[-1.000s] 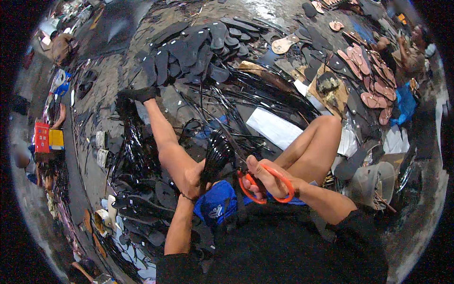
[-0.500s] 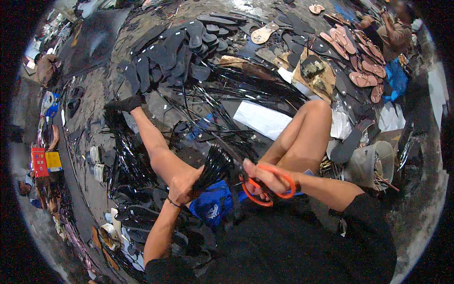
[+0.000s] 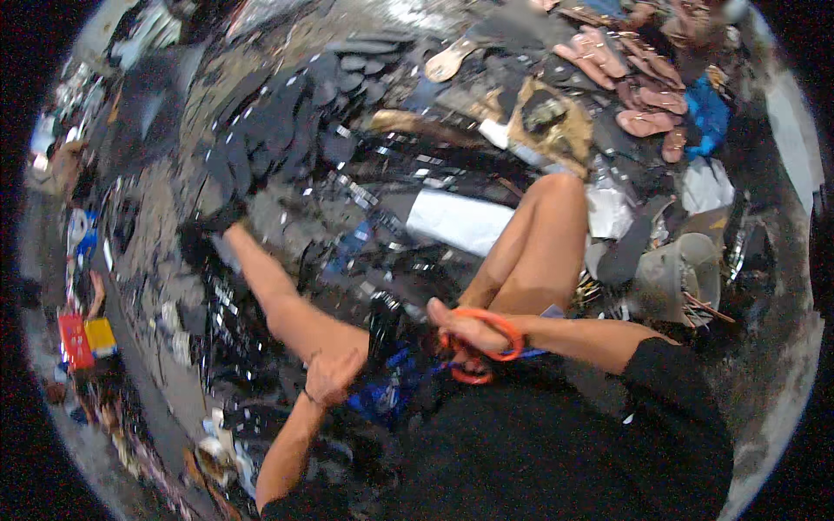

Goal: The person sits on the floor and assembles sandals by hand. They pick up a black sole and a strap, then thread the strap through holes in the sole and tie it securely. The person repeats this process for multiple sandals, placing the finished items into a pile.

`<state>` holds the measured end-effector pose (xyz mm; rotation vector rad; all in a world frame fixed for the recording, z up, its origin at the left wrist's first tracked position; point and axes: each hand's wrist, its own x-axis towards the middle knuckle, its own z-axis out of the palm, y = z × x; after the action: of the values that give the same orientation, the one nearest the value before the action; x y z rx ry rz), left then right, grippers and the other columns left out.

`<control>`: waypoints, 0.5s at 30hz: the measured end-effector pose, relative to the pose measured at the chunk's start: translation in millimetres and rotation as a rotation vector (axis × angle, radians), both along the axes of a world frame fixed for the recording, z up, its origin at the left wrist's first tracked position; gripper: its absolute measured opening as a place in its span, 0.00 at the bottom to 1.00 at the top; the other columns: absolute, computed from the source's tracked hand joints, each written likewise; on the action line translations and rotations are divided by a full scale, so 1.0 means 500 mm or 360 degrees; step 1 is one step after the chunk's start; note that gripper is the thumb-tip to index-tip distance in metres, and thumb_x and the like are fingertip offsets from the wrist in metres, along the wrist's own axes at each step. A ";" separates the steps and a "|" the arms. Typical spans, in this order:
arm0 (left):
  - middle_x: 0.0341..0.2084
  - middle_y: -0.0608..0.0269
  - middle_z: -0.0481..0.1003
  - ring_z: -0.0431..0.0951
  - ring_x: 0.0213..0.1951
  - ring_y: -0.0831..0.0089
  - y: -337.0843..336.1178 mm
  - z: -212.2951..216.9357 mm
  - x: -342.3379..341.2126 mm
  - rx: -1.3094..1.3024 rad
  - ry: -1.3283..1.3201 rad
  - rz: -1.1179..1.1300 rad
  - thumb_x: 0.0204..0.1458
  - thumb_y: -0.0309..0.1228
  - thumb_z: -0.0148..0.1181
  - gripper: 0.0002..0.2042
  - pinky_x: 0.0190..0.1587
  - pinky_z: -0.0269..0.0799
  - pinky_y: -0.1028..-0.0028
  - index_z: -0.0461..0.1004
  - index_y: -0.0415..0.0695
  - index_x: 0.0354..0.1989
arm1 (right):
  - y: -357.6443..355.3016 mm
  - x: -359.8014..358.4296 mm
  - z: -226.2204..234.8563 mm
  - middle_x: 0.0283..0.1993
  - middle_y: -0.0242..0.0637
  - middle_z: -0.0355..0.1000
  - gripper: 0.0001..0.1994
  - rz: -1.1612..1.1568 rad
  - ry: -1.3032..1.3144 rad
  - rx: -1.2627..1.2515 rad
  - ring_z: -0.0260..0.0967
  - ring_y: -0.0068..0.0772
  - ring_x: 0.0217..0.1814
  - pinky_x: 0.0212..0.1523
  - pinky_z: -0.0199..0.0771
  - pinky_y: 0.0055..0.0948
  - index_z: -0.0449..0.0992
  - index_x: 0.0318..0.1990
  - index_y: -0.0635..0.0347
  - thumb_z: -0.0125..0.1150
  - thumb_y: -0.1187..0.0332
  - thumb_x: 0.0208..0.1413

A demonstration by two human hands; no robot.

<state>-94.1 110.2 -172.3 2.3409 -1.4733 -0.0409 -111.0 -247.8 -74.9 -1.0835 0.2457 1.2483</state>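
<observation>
Orange-handled metal scissors [image 3: 511, 326] are in your right hand [image 3: 476, 333], over your lap. Your right fingers are curled closed around the two looped handles, with the thumb lying along the top. Motion blur hides the dark blades, so you cannot tell from this view whether they are spread or together.

Your left hand [image 3: 334, 375] is closed too, its fingers bent around the lower end of a bundle of glossy black plastic strips [image 3: 384, 323]. These strips fan upward between your two hands, left of the scissors, and the blur makes their tips hard to separate from the dark floor [image 3: 143, 278] behind. A thin dark band [image 3: 310, 397] circles your left wrist. Just below the bundle, on your lap, lies a bright blue cloth with a pale mark [image 3: 382, 392].

Beyond your hands, a flat white rectangular sheet [image 3: 459, 222] lies beside your bent right leg. Farther out, a heap of dark grey flat shoe soles [image 3: 278, 122] is spread on the floor, with a single beige sole [image 3: 449, 61] to its right. Pink strappy sandals [image 3: 647, 97] lie at the upper right, near a crumpled blue plastic bag [image 3: 708, 120]. A greyish translucent bucket [image 3: 665, 280] holding thin sticks stands near your right forearm.
</observation>
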 end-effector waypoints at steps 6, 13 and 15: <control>0.46 0.52 0.78 0.81 0.34 0.55 -0.046 0.027 0.005 0.0279 -0.0061 -0.0284 0.35 0.31 0.65 0.32 0.35 0.76 0.56 0.71 0.49 0.57 | 0.028 -0.001 -0.043 0.18 0.29 0.63 0.42 -0.0120 0.0176 0.0102 0.63 0.26 0.16 0.16 0.64 0.27 0.68 0.23 0.53 0.35 0.17 0.46; 0.51 0.48 0.75 0.80 0.39 0.51 0.014 -0.041 0.004 0.0392 -0.0011 -0.0268 0.34 0.29 0.66 0.41 0.41 0.75 0.50 0.65 0.53 0.66 | -0.017 -0.019 -0.009 0.16 0.28 0.63 0.38 -0.0172 0.0054 0.0207 0.63 0.27 0.14 0.14 0.65 0.31 0.68 0.20 0.49 0.43 0.19 0.46; 0.51 0.48 0.75 0.79 0.40 0.50 0.028 -0.048 -0.002 0.0342 0.0060 -0.0317 0.35 0.30 0.65 0.40 0.42 0.75 0.49 0.65 0.53 0.66 | -0.010 -0.002 -0.026 0.17 0.28 0.64 0.37 -0.0130 0.0272 0.0240 0.64 0.28 0.16 0.15 0.66 0.32 0.68 0.21 0.48 0.44 0.20 0.47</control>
<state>-95.1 124.4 -196.1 2.3304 -1.7547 -0.3084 -112.0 -252.9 -87.9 -0.8309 0.3175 1.2664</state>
